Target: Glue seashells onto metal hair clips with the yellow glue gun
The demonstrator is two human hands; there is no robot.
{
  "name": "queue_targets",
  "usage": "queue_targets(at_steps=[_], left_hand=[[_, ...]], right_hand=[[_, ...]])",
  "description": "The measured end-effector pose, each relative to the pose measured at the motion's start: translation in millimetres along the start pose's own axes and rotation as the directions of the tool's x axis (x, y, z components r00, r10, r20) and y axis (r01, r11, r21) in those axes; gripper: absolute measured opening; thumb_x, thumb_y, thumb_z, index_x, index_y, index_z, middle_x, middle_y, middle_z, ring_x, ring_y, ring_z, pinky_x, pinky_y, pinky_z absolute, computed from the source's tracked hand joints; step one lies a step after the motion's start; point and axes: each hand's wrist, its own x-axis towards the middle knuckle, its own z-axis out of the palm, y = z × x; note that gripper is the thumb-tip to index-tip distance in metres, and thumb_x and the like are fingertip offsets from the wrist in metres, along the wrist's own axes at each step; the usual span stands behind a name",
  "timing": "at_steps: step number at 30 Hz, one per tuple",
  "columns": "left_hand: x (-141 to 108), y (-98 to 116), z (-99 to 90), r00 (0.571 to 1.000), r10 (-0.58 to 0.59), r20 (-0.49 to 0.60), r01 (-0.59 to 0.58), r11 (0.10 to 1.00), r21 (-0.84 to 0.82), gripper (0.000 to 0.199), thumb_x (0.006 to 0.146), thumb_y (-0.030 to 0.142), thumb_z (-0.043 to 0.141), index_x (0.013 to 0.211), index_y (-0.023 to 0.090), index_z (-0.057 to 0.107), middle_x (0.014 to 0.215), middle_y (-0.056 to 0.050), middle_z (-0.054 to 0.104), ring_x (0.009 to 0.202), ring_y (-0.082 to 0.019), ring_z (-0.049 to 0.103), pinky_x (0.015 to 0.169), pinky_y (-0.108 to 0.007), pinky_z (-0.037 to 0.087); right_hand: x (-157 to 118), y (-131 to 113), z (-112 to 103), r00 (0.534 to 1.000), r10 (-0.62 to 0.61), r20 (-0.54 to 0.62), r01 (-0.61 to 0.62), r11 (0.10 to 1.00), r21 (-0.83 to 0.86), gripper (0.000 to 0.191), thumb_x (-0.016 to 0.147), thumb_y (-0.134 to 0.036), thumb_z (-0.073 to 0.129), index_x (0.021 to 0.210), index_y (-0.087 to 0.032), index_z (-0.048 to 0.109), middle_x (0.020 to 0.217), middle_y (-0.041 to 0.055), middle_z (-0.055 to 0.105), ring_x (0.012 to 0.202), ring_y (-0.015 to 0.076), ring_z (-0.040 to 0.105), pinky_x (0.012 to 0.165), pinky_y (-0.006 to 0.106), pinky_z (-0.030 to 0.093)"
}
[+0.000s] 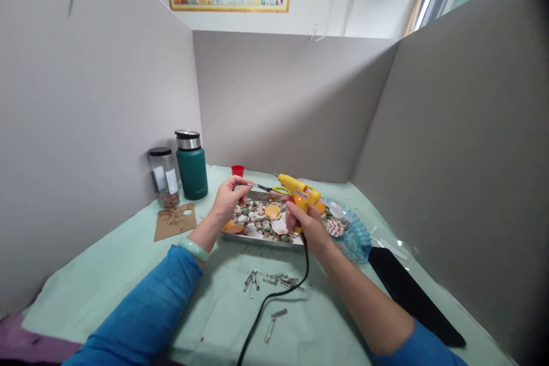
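My right hand (305, 222) is wrapped round the grip of a yellow glue gun (300, 191), whose nozzle points up and to the left. A black cord (278, 294) runs from the grip toward the front edge. My left hand (231, 197) pinches a small, pale, shiny piece (252, 185) between thumb and fingertips, too small to make out fully. Scissors with yellow-green handles (278, 190) lie behind the hands. Below both hands is a metal tray (261, 241) of shells and pebbles. Small metal clips (281, 281) lie scattered in front of it.
A green bottle (191, 167), a lidded jar (163, 180) and a brown card (175, 222) stand or lie at the left. A red cup (237, 170) is behind the tray. Right are a blue dish (358, 238) and a black strip (412, 294). Grey panels (291, 103) enclose the table.
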Motion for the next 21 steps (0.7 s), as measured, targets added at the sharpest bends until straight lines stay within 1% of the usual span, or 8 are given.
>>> queue_targets(at_steps=[4,9,14,21], left_hand=[[-3,2,2.6,1.0,0.004,0.023,-0.004,1.0,0.008,0.02,0.065,0.027,0.072,0.076,0.015,0.06,0.048,0.006,0.05,0.04,-0.005,0.04,0.039,-0.017,0.028],[-5,5,5.7,1.0,-0.005,0.031,0.004,1.0,0.003,0.02,0.064,0.027,0.072,0.075,0.015,0.06,0.046,0.006,0.049,0.039,-0.005,0.04,0.039,-0.017,0.027],[-6,5,6.9,1.0,0.001,0.02,-0.001,1.0,-0.005,0.018,0.065,0.025,0.071,0.075,0.015,0.06,0.048,0.005,0.051,0.039,-0.005,0.04,0.04,-0.017,0.027],[-7,4,8.9,1.0,-0.006,-0.004,0.006,1.0,-0.02,0.018,0.063,0.024,0.072,0.073,0.015,0.059,0.045,0.006,0.048,0.039,-0.005,0.039,0.039,-0.017,0.027]], right_hand=[[-10,0,10,0.999,-0.009,0.042,0.009,1.0,-0.001,0.033,0.079,-0.045,0.058,0.098,-0.018,0.055,0.044,-0.0076,0.044,0.041,0.0087,0.039,0.045,0.023,0.031],[-11,3,16,0.99,0.008,0.142,0.003,0.997,-0.08,0.033,0.079,-0.044,0.058,0.097,-0.017,0.052,0.045,-0.0087,0.043,0.04,0.0086,0.038,0.045,0.023,0.031],[-11,8,15,0.989,0.007,0.15,0.012,0.992,-0.127,0.034,0.08,-0.046,0.057,0.098,-0.017,0.051,0.046,-0.0091,0.041,0.04,0.009,0.037,0.044,0.024,0.031],[-11,13,15,0.989,0.014,0.148,0.013,0.983,-0.182,0.037,0.079,-0.051,0.056,0.098,-0.019,0.051,0.048,-0.008,0.041,0.041,0.0094,0.037,0.044,0.024,0.033]])
